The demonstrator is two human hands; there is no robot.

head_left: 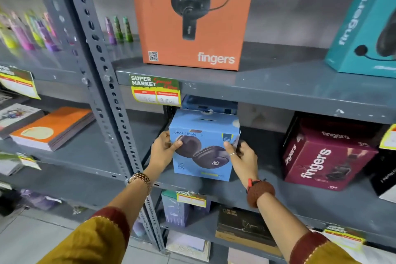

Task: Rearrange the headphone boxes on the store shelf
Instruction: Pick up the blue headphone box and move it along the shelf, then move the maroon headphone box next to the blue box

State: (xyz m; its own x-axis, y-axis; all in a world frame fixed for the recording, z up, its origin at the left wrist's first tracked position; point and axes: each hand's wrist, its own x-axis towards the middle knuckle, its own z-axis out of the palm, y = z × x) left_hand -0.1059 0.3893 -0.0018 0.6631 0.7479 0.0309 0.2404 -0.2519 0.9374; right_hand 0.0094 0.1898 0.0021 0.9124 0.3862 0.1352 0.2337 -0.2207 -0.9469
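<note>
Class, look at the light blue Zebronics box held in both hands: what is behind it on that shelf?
Behind the light blue Zebronics box stands a darker blue box; only its top strip shows under the shelf edge. The rest, including any print, is covered by the front box.

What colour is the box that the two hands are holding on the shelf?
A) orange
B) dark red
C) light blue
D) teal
C: the left hand and right hand grip the sides of the light blue headphone box on the middle shelf; the boxes in the other colours stand untouched elsewhere.
</note>
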